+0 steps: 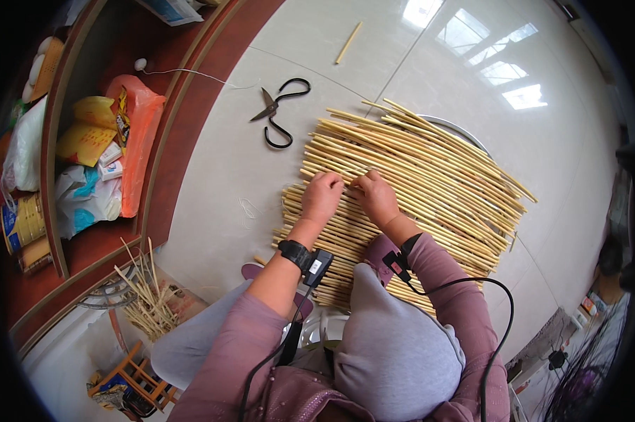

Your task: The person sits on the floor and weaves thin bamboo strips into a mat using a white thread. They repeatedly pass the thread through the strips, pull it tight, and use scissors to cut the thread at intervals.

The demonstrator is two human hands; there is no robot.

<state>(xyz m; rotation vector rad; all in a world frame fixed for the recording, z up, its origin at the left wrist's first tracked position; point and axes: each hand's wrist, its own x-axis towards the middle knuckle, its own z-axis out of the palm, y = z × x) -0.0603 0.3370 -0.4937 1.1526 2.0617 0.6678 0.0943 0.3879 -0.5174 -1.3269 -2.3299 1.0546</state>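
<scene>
A mat of many thin yellow plant stalks point(428, 174), laid side by side, spreads on the tiled floor before me. Both hands are over its left part, close together. My left hand point(323, 196) has its fingertips pinched; what lies between them is too small to tell. My right hand point(375, 198) is just right of it, fingers curled down at the stalks, its grip partly hidden. Black-handled scissors point(271, 109) lie with blades apart beyond the mat's upper left. White thread point(204, 75) runs from a small ball point(140, 64) onto the floor. A loose stalk point(348, 43) lies farther off.
A reddish wooden cabinet point(159, 158) with bags and packets stands at left. Below it are a bundle of dry stalks point(151, 306) and a small wooden stool point(133, 377). A round metal rim point(452, 126) shows behind the mat. My purple shoe point(378, 258) rests on the stalks.
</scene>
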